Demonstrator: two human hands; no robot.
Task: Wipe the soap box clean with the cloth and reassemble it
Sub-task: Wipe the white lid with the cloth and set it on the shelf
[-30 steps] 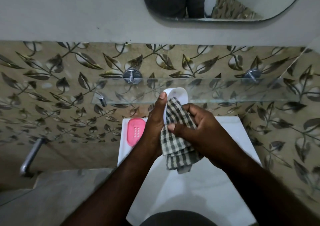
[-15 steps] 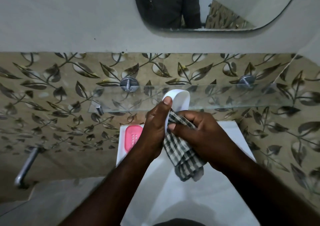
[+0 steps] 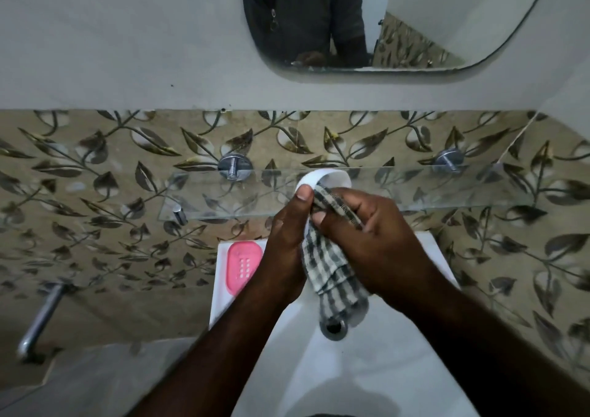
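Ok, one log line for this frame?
step: wiping | left hand: holds white box | right hand: grips cloth against box | pink insert: on sink rim | reassembly: not done

White washbasin, pink soap tray flat on its left ledge

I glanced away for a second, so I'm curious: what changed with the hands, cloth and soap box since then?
The right hand slid the checked cloth a little up the white soap box, its fingers now nearer the top edge. Nothing taken or released. The left hand still grips the box; the pink tray stays on the sink rim.
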